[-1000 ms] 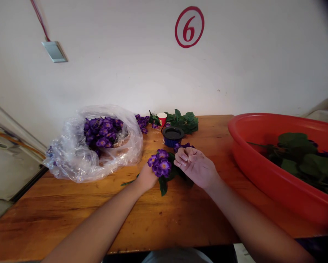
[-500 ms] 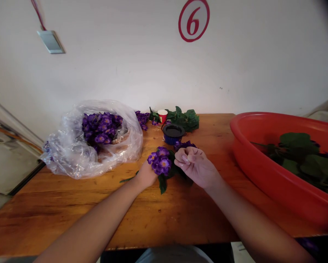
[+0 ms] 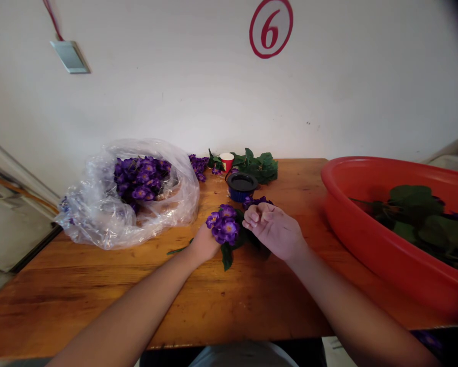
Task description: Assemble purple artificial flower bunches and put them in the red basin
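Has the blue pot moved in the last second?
No. Against the table, the blue pot sits at the same spot, just in front of the red cup; the camera view itself shifted slightly.

Flowers purple, yellow-centred — basin plain red.

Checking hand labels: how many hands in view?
2: left hand, partly hidden by the nearest purple flowers; right hand, just right of those flowers. No others show.
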Available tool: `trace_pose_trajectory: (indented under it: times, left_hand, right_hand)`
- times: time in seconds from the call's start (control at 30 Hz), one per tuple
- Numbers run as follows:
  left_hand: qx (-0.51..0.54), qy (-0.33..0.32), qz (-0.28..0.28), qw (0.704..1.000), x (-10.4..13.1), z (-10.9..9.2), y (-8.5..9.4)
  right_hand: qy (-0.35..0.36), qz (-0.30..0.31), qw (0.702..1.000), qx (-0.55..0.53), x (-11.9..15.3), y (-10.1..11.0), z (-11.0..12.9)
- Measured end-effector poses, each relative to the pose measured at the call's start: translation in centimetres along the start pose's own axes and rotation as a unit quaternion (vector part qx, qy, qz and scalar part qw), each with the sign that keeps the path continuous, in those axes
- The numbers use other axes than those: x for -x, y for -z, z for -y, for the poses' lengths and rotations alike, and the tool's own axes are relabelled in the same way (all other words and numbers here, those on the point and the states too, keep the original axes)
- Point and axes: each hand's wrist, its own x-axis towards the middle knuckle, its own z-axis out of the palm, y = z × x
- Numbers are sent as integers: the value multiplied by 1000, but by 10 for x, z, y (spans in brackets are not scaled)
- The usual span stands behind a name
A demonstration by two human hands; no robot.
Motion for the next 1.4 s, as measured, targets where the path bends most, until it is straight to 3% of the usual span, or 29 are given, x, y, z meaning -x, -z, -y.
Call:
trace_pose_trajectory:
  times: [0.1,0.2,0.3,0.4,0.5,0.6,0.73,0.87,1.1,1.23,1.4]
  left_hand:
    - [-31,-18,-3,999,0,-3,0]
    - [-99,-41,9,994,0,-6,1]
    - [-180,-71,8,981,2,-10,4]
    - [-241,-92,15,966,4,-11,7]
    - [-270,-107,26,956,6,-7,10]
    - [-273,-102,35,956,6,-5,10]
    - [-248,-56,32,966,6,-8,6]
    - [-248,-30,54,967,7,-10,4]
    - [-257,-74,51,962,9,-2,9]
    - [-253,-73,62,963,7,0,8]
    - [-255,-60,70,963,4,1,5]
  right_hand:
    - [7,-5,999,40,-2,4,-1]
    - [48,-37,985,161,-1,7,-5]
    - [102,-50,924,364,3,6,-7]
    - [97,4,844,527,8,-2,-9]
    - [94,48,799,592,9,-8,-13]
    - [136,39,776,615,7,-6,-18]
    - [180,20,758,627,3,1,-23]
    - [162,44,746,645,2,3,-25]
    - [109,69,744,655,6,-7,-23]
    - [152,82,730,661,3,-5,-30]
    - [205,36,738,642,-1,6,-44]
